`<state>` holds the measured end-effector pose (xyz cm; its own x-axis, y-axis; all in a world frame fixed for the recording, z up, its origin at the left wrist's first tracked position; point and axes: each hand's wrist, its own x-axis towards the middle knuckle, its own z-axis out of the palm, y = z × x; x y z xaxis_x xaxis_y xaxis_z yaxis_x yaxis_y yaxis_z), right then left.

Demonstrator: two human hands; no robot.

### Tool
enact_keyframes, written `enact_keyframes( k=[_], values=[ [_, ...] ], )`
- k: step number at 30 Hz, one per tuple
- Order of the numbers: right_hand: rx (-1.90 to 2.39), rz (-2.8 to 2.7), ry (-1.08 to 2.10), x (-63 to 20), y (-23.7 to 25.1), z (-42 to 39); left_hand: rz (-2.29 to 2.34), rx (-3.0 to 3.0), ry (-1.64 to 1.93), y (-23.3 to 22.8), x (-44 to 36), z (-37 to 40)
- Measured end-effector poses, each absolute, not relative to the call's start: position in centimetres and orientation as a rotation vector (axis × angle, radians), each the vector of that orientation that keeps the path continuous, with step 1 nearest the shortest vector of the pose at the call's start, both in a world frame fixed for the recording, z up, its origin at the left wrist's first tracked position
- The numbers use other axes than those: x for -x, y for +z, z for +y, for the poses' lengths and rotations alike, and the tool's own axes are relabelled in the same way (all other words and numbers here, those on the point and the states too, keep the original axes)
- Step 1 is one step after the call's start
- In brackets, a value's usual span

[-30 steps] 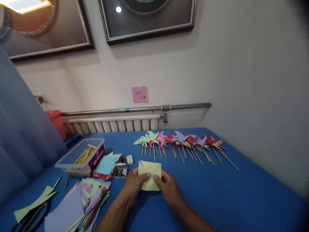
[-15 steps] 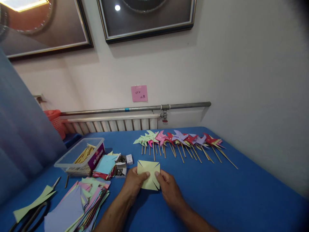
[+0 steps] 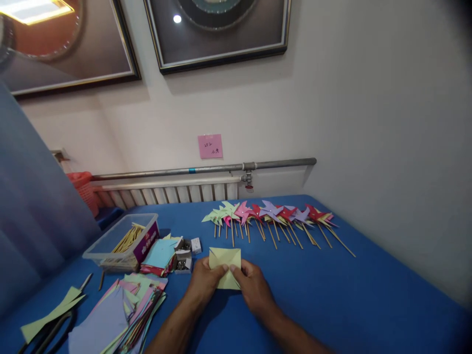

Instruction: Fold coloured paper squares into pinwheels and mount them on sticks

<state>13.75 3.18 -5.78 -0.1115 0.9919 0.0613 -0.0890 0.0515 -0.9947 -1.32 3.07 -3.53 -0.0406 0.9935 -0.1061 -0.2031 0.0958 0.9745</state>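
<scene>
A pale yellow square of paper (image 3: 225, 256) with slits running in from its corners is held up over the blue tablecloth. My left hand (image 3: 205, 278) grips its left side, thumb on top and fingers tucked behind. On the other side my right hand (image 3: 252, 284) pinches the right edge, its thumb pressing near the middle. The two thumb tips lie close together on the paper. Left of my left hand are small open boxes of metal pins (image 3: 182, 265) and a stack of coloured paper squares (image 3: 159, 253).
Finished paper pinwheels (image 3: 271, 210) on sticks lie in a row at the back. A clear plastic box (image 3: 147, 221) of wooden sticks stands left. Nearer are a pile of cut coloured papers (image 3: 99, 317) and scissors (image 3: 61, 329) under green paper strips. A radiator (image 3: 184, 191) lines the wall.
My right thumb has slid left toward the paper's middle, closer to my left thumb. The camera view has shifted slightly. Both hands keep hold of the paper.
</scene>
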Motion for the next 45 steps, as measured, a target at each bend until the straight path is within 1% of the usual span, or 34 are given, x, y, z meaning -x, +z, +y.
enact_keyframes(
  k=[5, 9, 15, 22, 28, 32, 36, 38, 41, 45],
  values=[
    [1.042, -1.278, 1.277, -13.9, -7.1, 3.2, 1.153, -0.952, 1.297, -4.1, 1.3, 3.2],
    [1.048, -1.296, 1.238, -14.0, -7.4, 3.5, 1.143, -0.937, 1.26, -4.4, 1.5, 3.3],
    [1.099, -1.29, 1.148, -14.4, -7.3, 4.1, 1.166, -0.906, 1.235, -4.6, 1.4, 3.3],
    [1.162, -1.361, 1.063, -14.6, -6.2, 3.5, 1.165, -0.899, 1.229, -4.6, 1.5, 3.4],
    [1.107, -1.347, 1.176, -14.4, -6.2, 3.7, 1.162, -0.888, 1.242, -4.2, 1.6, 3.1],
    [1.105, -1.314, 1.186, -14.4, -6.3, 3.6, 1.126, -0.893, 1.235, -4.0, 1.7, 2.9],
    [0.938, -1.285, 1.349, -14.7, -5.6, 3.4, 1.089, -0.919, 1.181, -3.9, 1.7, 2.6],
    [0.932, -1.272, 1.401, -14.8, -5.5, 3.5, 1.047, -0.935, 1.152, -3.8, 1.6, 2.4],
    [1.018, -1.261, 1.367, -14.8, -5.8, 3.8, 1.01, -0.939, 1.143, -3.8, 1.4, 2.5],
    [1.049, -1.241, 1.326, -14.7, -6.4, 4.2, 1.071, -0.931, 1.183, -3.7, 1.6, 3.0]
  ],
)
